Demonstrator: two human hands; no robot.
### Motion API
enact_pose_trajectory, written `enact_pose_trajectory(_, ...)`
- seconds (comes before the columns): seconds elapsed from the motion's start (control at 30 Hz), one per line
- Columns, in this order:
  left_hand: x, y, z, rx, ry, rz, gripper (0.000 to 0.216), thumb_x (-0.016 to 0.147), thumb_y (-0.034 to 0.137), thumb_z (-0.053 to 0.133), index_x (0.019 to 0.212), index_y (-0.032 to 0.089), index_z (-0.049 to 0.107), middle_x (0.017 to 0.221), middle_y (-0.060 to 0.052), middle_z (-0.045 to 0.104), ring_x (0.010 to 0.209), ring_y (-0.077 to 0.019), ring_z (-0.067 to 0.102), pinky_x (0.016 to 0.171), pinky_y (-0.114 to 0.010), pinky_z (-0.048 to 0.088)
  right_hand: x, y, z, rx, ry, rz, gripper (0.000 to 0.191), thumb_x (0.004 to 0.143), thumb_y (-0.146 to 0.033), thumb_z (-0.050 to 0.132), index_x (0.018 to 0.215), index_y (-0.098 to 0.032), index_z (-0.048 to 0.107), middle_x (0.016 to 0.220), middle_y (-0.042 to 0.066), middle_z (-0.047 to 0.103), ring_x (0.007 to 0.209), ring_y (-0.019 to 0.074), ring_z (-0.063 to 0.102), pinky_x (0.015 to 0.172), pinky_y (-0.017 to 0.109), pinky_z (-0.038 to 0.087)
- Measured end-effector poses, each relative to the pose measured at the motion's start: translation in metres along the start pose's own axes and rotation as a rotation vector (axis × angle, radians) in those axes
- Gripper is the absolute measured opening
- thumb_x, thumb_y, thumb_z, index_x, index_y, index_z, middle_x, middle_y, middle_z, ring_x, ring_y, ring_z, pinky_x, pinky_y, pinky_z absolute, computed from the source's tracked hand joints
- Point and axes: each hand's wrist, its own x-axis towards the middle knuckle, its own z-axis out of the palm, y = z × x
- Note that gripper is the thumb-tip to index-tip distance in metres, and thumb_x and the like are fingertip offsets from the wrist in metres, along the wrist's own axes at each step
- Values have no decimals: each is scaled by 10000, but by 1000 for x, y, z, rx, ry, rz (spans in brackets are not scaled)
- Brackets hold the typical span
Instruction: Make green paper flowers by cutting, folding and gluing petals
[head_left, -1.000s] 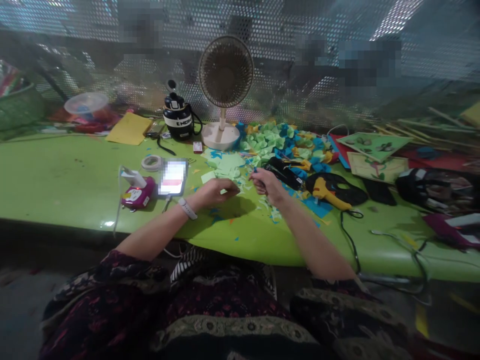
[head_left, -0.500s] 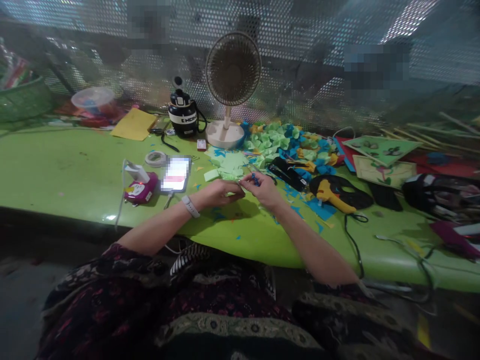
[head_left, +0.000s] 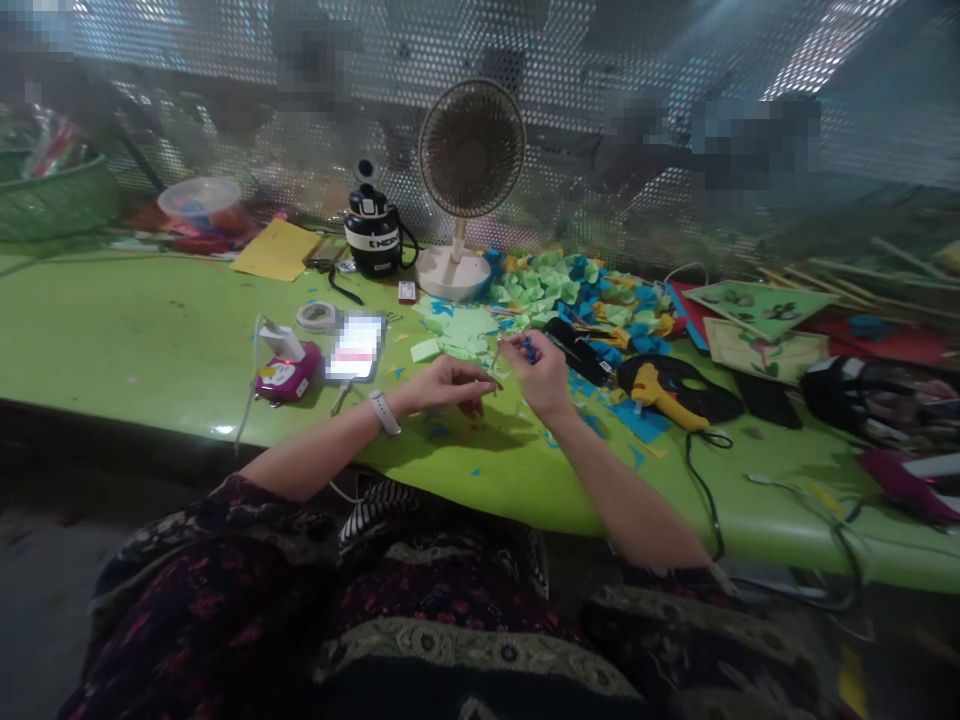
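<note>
My right hand [head_left: 543,378] is closed around what look like small scissors [head_left: 530,349] with dark blue handles. Their tip points left, toward my other hand. My left hand [head_left: 448,386], with a pale watch on its wrist, is a little lower and to the left, its thumb and fingers drawn together; anything between them is too small to make out. Just beyond both hands lie light green paper pieces [head_left: 463,325]. Blue and yellow scraps are scattered around on the green table [head_left: 172,340].
A fan [head_left: 454,272] and a black bottle [head_left: 373,240] stand at the back beside a heap of folded paper [head_left: 551,283]. Leftward are a lit phone [head_left: 355,348], a tape roll [head_left: 316,317] and a purple power strip [head_left: 289,377]. A yellow glue gun [head_left: 664,397] and a black stapler [head_left: 577,350] lie right.
My hands have moved apart. The right one has risen slightly and shifted right with the scissors, while the left fingers have lowered a little.
</note>
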Motion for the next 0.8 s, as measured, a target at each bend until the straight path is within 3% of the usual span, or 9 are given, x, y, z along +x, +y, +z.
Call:
enact_pose_trajectory(0.1, 4, -2, 5, -326, 35, -81, 396, 885, 405, 617, 1151, 114, 660, 886, -123, 745, 716, -179, 710, 670, -318, 557, -7, 0, 0, -99, -21, -121, 312, 837, -500, 639, 792, -191, 632, 664, -12, 592, 576, 117, 471, 589, 262, 405)
enact_pose_trajectory(0.23, 10, -4, 3, -595, 146, -124, 304, 888, 372, 561, 1029, 130, 679, 968, -120, 735, 833, -195, 699, 699, -309, 532, -14, 6, 1, -190, -80, -299, 226, 888, -413, 602, 852, -202, 673, 697, 8, 641, 555, 129, 504, 573, 271, 413)
enact_pose_trajectory(0.43, 10, -6, 1, -617, 290, -99, 215, 790, 325, 739, 891, 143, 682, 855, -47, 720, 802, -138, 668, 767, -271, 507, -19, 8, 6, -223, -169, -483, 169, 907, -335, 590, 880, -211, 702, 789, 41, 704, 631, 147, 597, 617, 269, 449)
enact_pose_trajectory(0.57, 10, -9, 1, -494, 272, -22, 261, 795, 378, 761, 839, 137, 668, 811, -31, 705, 749, -114, 662, 746, -261, 515, -19, 0, 2, -204, -141, -379, 227, 881, -402, 617, 929, -199, 707, 583, -27, 562, 497, 115, 449, 538, 258, 394)
enact_pose_trajectory(0.67, 10, -9, 2, -387, 219, 24, 304, 843, 422, 717, 880, 125, 667, 832, -56, 713, 768, -130, 685, 742, -275, 536, -13, -6, -3, -128, -73, -210, 315, 884, -480, 587, 815, -190, 686, 584, -23, 538, 533, 114, 440, 546, 259, 385)
enact_pose_trajectory(0.8, 10, -8, 3, -275, 127, 16, 324, 886, 433, 668, 929, 112, 654, 816, -75, 719, 721, -136, 699, 732, -298, 561, -7, -9, -2, 91, -219, 46, 421, 784, -592, 662, 707, -179, 644, 595, -16, 553, 520, 97, 422, 504, 252, 356)
